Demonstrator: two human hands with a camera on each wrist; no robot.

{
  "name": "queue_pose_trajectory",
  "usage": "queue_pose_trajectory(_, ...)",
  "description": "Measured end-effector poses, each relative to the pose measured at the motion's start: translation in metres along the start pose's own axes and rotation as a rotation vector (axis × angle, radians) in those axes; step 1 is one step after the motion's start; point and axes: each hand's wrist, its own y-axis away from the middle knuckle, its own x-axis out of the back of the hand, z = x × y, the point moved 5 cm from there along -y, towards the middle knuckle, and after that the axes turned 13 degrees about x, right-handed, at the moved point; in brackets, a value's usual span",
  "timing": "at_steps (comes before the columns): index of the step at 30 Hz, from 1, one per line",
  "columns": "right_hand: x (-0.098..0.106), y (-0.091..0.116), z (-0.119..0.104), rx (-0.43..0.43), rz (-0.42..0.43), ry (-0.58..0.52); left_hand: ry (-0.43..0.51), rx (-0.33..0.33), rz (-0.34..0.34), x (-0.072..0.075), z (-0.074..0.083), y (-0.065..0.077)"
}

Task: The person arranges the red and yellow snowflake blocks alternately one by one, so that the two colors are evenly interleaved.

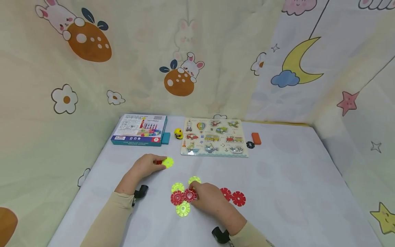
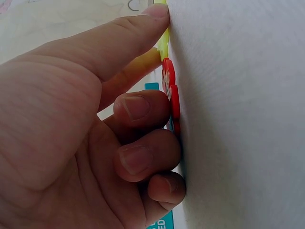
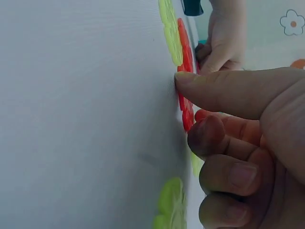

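Observation:
My left hand (image 1: 146, 168) pinches a yellow-green notched disc (image 1: 168, 162) between thumb and index finger, close over the table. A red disc (image 2: 171, 88) lies against it, partly behind the curled fingers. Near the table's middle, my right hand (image 1: 208, 199) pinches a red disc (image 1: 190, 195) at its edge. Beside that are another red disc (image 1: 177, 198) and yellow-green discs above (image 1: 178, 187) and below (image 1: 183, 209). One more yellow-green disc (image 1: 194, 179) shows just beyond the right fingertips. Low in the right wrist view sits a yellow-green disc (image 3: 170, 207).
Two red discs (image 1: 239, 199) lie right of the right hand. Along the back stand a boxed set (image 1: 139, 129), a teal block (image 1: 165, 138), a small yellow figure (image 1: 178, 133), a picture puzzle board (image 1: 214, 137), a black round piece (image 1: 250, 144) and an orange block (image 1: 256, 138).

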Motion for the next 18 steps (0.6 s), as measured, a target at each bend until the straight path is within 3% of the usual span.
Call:
queue_pose_trajectory(9, -0.001, -0.015, 0.005, -0.052, -0.042, -0.038, -0.009, -0.009, 0.003, -0.001, 0.002, -0.002)
queue_pose_trajectory(18, 0.003, -0.003, 0.01, -0.075, -0.035, -0.156, -0.014, 0.009, -0.002, 0.0, 0.002, 0.0)
